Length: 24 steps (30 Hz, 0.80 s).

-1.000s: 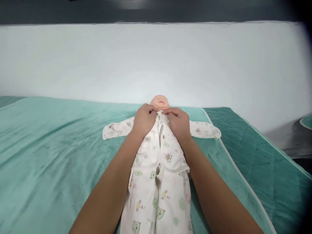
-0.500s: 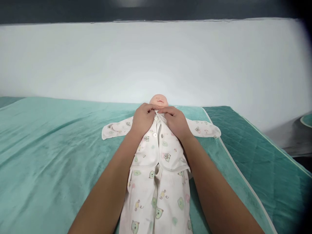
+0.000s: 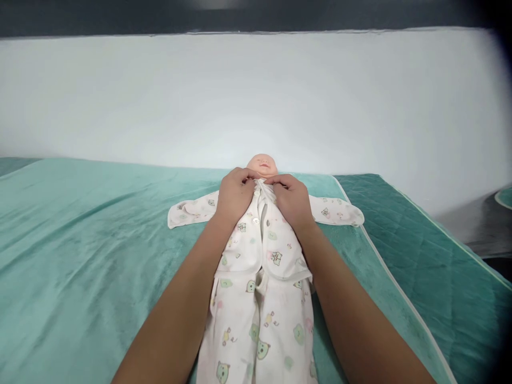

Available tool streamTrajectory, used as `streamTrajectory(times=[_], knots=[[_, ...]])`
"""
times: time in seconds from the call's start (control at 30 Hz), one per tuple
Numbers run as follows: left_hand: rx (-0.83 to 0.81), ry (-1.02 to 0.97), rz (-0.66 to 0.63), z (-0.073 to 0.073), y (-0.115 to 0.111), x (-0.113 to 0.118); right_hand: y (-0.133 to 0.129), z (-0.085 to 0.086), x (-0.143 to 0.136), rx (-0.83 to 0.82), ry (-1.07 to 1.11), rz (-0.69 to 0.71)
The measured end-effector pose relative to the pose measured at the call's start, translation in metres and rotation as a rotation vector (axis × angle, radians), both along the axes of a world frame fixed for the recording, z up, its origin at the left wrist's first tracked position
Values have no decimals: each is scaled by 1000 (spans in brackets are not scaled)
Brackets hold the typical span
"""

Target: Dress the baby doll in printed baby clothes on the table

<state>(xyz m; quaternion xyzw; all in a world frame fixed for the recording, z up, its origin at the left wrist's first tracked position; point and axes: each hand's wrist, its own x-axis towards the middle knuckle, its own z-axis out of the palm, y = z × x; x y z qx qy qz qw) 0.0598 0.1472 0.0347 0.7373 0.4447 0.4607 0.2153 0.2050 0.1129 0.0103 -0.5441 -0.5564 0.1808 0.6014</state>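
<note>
A baby doll [image 3: 262,162] lies on its back with its head toward the wall. It wears a white printed baby jacket [image 3: 276,248] and matching trousers [image 3: 236,325]. At the collar, my left hand [image 3: 236,193] is closed with its fingers on the jacket's left front edge. Just across from it my right hand [image 3: 291,197] pinches the other front edge near the neck. White buttons run down the left edge; one button [image 3: 256,221] shows clearly. Below the collar the two fronts lie slightly apart. Both sleeves stretch out sideways, their ends covering the doll's hands.
Under the doll is a light green blanket [image 3: 100,256] with a pale edge on the right. A darker quilted green cover [image 3: 424,250] extends beyond it. The white wall [image 3: 256,96] rises behind, with a dark band above. A dark object stands at the far right.
My right hand's fingers have shifted slightly right, away from the left hand, showing a little more of the collar. The left hand stays at its edge.
</note>
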Motion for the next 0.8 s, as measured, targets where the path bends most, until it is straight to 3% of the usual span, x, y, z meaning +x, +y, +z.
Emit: streamTrajectory(times=[0.37,0.8], knots=[[-23,47,112,3,-2,1,-1,1,0,16,-56,-16],[153,23,58,-3,-2,-1,-1,0,-1,35,-51,20]])
